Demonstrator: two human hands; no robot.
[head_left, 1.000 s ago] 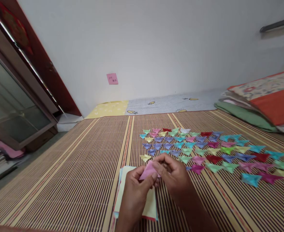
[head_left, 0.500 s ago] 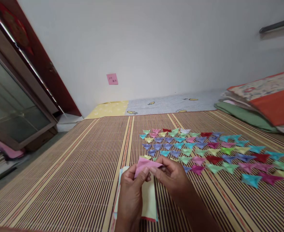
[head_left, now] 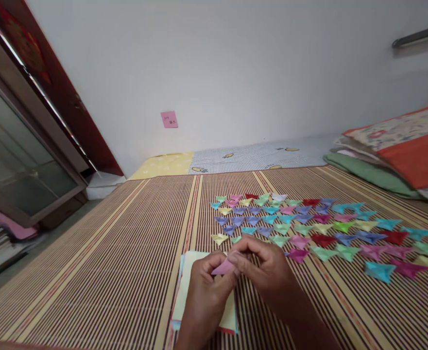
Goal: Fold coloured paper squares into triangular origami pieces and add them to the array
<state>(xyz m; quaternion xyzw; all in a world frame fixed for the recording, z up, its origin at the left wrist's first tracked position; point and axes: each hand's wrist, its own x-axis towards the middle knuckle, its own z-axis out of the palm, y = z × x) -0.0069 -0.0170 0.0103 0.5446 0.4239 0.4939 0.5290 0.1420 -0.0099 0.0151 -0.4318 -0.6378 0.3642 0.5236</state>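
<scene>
A small folded pink paper (head_left: 221, 267) is pinched between both hands, above a stack of square paper sheets (head_left: 189, 272) whose top sheet is pale yellow. My left hand (head_left: 208, 291) grips its left and lower side, with the thumb pressed near the fingers of the other hand. On the right side, my right hand (head_left: 263, 262) closes thumb and fingers on the same paper and covers part of it. Several folded colored paper shapes, such as a magenta one (head_left: 298, 255) and a pale yellow one (head_left: 219, 238), lie in rows beyond and to the right.
A striped mat (head_left: 119, 253) lies under everything. Folded bedding (head_left: 414, 155) is piled at the right, and a patterned cloth (head_left: 250, 158) runs along the wall. A pink note (head_left: 169, 119) is on the wall; a glass-paneled cabinet (head_left: 27, 160) stands at the left.
The pink paper has turned and moved down slightly, with less of it showing between the fingers. Both hands have drawn closer together around it.
</scene>
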